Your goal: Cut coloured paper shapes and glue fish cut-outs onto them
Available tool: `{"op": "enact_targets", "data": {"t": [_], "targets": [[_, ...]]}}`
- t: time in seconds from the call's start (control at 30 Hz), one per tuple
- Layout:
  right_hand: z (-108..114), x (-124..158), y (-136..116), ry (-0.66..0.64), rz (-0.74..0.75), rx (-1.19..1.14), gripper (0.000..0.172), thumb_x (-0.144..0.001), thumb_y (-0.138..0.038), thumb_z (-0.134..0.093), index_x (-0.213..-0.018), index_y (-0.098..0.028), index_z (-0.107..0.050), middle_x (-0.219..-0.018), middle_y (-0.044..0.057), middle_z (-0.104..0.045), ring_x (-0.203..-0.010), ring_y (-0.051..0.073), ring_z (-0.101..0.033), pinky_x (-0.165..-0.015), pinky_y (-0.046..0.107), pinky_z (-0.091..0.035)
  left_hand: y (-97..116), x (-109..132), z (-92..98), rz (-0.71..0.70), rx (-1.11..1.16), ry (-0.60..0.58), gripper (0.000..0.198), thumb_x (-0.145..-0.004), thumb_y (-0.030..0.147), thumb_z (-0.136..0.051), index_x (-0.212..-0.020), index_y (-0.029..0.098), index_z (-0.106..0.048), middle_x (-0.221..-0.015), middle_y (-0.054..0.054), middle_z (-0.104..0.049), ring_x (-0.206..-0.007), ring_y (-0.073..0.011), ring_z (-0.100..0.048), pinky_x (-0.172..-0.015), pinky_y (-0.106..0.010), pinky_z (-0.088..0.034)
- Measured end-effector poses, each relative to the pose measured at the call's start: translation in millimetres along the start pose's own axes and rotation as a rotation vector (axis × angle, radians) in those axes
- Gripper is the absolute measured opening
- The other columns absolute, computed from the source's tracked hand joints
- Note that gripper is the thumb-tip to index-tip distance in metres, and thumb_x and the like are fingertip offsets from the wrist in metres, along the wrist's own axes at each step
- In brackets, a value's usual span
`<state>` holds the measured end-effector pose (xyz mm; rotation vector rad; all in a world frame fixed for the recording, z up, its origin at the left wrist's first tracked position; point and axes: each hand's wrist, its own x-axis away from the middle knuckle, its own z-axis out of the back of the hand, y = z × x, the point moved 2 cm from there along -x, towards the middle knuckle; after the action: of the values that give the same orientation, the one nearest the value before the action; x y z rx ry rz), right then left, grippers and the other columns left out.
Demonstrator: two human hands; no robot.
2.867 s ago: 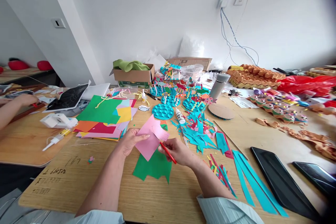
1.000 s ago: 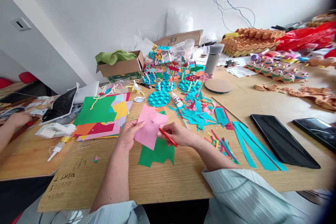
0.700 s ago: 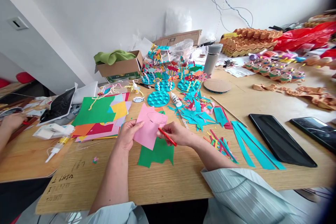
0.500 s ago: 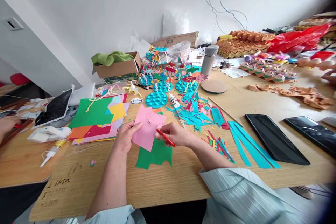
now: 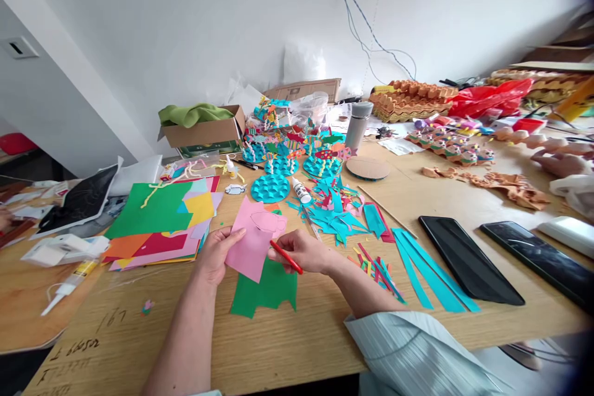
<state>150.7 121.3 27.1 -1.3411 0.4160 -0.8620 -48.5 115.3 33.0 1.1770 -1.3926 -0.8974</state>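
Note:
My left hand (image 5: 217, 255) pinches a sheet of pink paper (image 5: 249, 247) by its left edge. A fish-shaped outline (image 5: 266, 221) is drawn near the sheet's upper right. At the right edge of the paper, my right hand (image 5: 299, 252) is closed around red-handled scissors (image 5: 286, 257); their blades are hidden from view. Beneath the pink sheet lies green paper (image 5: 266, 291) with a jagged lower edge. Just beyond it sit a bumpy blue disc (image 5: 270, 188) and a small white fish cutout (image 5: 236, 189).
Left is a stack of coloured sheets (image 5: 148, 210). A glue bottle (image 5: 301, 190), blue scraps (image 5: 336, 216) and paper strips (image 5: 378, 269) lie centre and right, beside phones (image 5: 471, 260). Behind stand decorated blue discs (image 5: 322, 166), a grey tumbler (image 5: 358, 127) and a box (image 5: 202, 136). Another person's hand (image 5: 554, 163) shows far right.
The camera view has shifted, so the table contents sit lower and further left in the picture. Both hands keep their holds on the pink paper and the scissors.

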Motion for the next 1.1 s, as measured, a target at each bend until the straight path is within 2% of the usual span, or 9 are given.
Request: {"op": "enact_targets", "data": {"t": [0.4,0.63,1.1], "targets": [[0,1,2,-0.021,-0.074,-0.045,0.055,-0.068,-0.069,-0.065,-0.066,-0.015,-0.055,-0.051,-0.002,-0.057,-0.045,0.008,-0.049,-0.042,0.019,-0.034,-5,-2,2.3,-0.012,0.025,0.005,0.036,-0.050,0.042,-0.085,-0.069,0.013,-0.074,-0.061,-0.005,-0.069,-0.054,-0.0134,-0.059,-0.054,-0.022,-0.044],[-1,2,-2,-0.034,-0.038,-0.053,0.056,-0.067,-0.070,-0.065,-0.068,-0.015,-0.056,-0.051,-0.002,-0.055,-0.046,0.008,-0.048,-0.044,0.020,-0.033,-7,-3,2.5,-0.044,0.013,0.014,0.034,-0.051,0.042,-0.084,-0.061,0.013,-0.071,-0.057,-0.003,-0.066,-0.049,-0.0110,-0.053,-0.049,-0.022,-0.038],[-3,0,-1,0.018,-0.051,-0.049,0.054,-0.069,-0.068,-0.065,-0.067,-0.015,-0.055,-0.050,-0.003,-0.055,-0.042,0.007,-0.044,-0.043,0.020,-0.030,-12,-5,1.3,-0.054,-0.022,0.026,0.035,-0.052,0.044,-0.083,-0.063,0.014,-0.071,-0.057,-0.001,-0.065,-0.051,-0.0111,-0.051,-0.050,-0.022,-0.036]]}}
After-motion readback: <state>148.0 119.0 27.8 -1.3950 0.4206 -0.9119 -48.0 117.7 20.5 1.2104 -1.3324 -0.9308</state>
